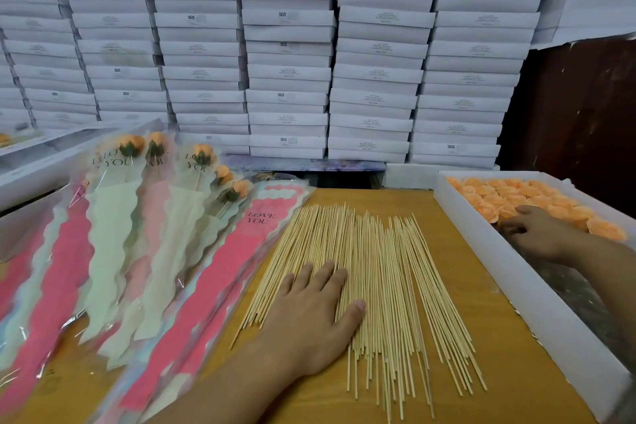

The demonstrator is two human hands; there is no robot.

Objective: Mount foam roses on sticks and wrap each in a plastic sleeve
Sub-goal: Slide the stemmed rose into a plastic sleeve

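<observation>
A spread of thin wooden sticks (385,286) lies fanned out on the yellow-brown table (481,286). My left hand (309,317) rests flat on the sticks with its fingers straight. On the right stands a white tray (509,268) filled with orange foam roses (516,193). My right hand (537,231) reaches into the tray at the near edge of the roses; its fingers are bent down and I cannot tell if they hold one. To the left lie several wrapped roses (130,144) in pink and white "LOVE YOU" plastic sleeves (213,268).
Tall stacks of flat white boxes (285,45) form a wall behind the table. More white boxes (34,165) sit at the far left under the sleeves. A dark brown panel (578,113) stands at the back right. A white block (409,175) lies behind the tray.
</observation>
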